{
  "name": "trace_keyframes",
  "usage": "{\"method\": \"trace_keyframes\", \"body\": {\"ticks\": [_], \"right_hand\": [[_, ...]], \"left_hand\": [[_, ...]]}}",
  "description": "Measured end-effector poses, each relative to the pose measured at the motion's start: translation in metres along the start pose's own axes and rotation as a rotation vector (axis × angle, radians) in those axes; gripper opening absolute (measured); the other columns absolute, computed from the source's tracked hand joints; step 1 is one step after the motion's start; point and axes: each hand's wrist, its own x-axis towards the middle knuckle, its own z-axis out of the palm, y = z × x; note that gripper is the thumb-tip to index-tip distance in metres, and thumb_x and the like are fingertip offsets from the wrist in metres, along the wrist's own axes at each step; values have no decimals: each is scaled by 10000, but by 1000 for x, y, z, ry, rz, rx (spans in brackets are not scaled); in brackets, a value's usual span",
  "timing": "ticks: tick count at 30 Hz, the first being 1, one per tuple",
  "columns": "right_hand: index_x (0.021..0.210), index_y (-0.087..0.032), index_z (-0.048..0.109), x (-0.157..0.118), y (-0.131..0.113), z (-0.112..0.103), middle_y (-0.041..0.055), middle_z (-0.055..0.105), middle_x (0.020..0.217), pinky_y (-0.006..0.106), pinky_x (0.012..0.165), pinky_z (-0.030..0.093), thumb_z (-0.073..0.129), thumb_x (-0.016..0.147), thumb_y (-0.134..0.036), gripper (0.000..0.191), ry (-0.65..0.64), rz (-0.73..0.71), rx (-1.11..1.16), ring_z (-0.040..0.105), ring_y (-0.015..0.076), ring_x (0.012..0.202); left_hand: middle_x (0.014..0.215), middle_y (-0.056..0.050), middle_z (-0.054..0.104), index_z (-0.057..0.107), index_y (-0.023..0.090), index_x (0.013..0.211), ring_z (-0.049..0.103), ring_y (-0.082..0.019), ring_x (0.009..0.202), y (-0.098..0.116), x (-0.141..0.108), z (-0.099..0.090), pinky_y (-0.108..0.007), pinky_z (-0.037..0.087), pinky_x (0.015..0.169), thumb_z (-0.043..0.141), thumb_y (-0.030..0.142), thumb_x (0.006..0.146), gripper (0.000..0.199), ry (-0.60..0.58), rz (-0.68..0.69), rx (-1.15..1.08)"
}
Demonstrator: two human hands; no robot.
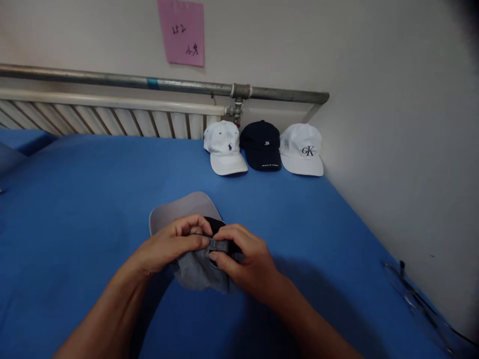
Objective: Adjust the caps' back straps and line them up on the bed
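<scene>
head view: a grey cloth baseball cap with pale curved brim (196, 269) is held over the flat blue covered surface (112, 199). left hand (170, 243) pinches one end of its narrow grey fabric strap (221, 246); right hand's (250, 255) thumb and forefinger close about the strap. judged risk: uneven pulling could slip it loose.

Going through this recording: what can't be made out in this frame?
- Grey cap: head view; its front is turned away.
- Back strap: head view; ends partly covered by the left hand and right hand.
- Dark cap: head view; brim lettering too small.
- Small object: cut off by head view's left edge.
</scene>
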Motion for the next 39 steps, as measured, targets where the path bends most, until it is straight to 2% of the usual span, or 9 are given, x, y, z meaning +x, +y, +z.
{"method": "trace_keyframes", "body": {"ticks": [6,9,17,23,32,39], "right_hand": [[956,-237,626,0,1,0,14,684,903,289,747,503,694,775,-143,215,42,5,0,644,158,829],[973,-231,629,0,1,1,17,688,931,281,767,504,702,766,-117,248,31,-16,4,646,155,854],[1014,-199,630,-1,3,4,52,678,963,300,810,512,643,799,-102,236,-24,-51,-71,643,175,913],[1002,-197,624,0,3,5,48,673,960,300,825,511,655,797,-96,230,-30,-42,-78,639,173,914],[1026,-211,614,-2,7,7,46,673,971,312,829,511,658,789,-96,267,-19,-68,-83,637,179,920],[952,-209,620,-1,5,7,29,660,908,296,752,500,636,754,-97,228,-3,-18,-59,624,163,826]], "left_hand": [[785,32,519,586,200,857,453,-111,733,-1,1,1,-235,361,671,598,245,851,47,-26,156,188],[824,19,539,599,198,849,463,-125,769,0,1,-1,-251,361,702,572,215,847,32,-46,122,221],[903,1,566,644,178,733,500,-138,845,-3,7,3,-252,383,777,662,236,763,68,19,81,55],[834,4,572,659,176,699,502,-123,742,-2,8,8,-233,404,672,721,245,670,98,82,-3,-41],[761,19,545,637,166,684,470,-99,674,-2,9,12,-212,379,620,708,226,654,98,118,-49,-54],[886,0,561,637,171,647,475,-112,739,1,5,7,-219,382,655,677,228,682,78,97,-20,-11]]}}
